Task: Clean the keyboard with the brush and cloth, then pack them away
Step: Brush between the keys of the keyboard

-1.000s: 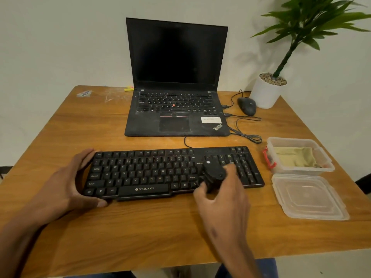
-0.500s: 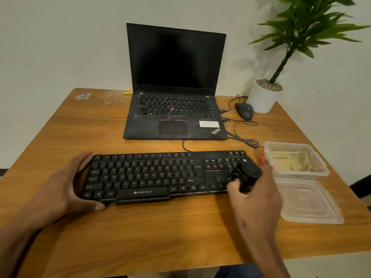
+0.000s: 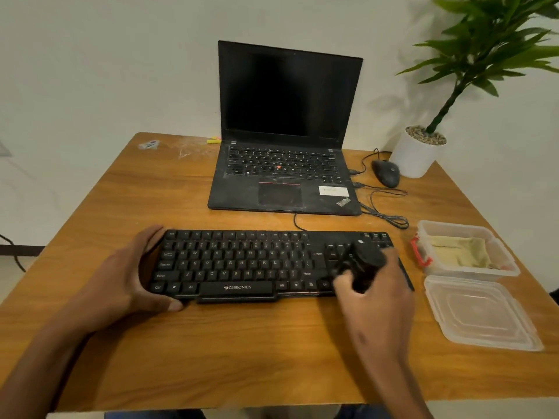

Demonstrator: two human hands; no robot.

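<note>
Head view: both forearms reach in from the near edge of the wooden table (image 3: 272, 352). Right hand (image 3: 375, 303) curls its fingers around a black brush (image 3: 364, 261) set on the keyboard (image 3: 242, 261) at its right end. Left hand (image 3: 127, 273) cups the keyboard's left end, thumb at the near edge, fingers at the far edge. Further right, the cloth (image 3: 459, 252) lies inside a clear container (image 3: 502, 267), with 1 lid (image 3: 481, 313) just nearer.

Black keyboard (image 3: 242, 263) lies flat on wooden table, long edge toward person, cable trailing from back. Black round brush (image 3: 364, 263) sits over its right key block, blurred. Yellow-green cloth (image 3: 459, 252) lies crumpled inside open clear container (image 3: 508, 267); clear lid (image 3: 481, 313) flat just in front.
</note>
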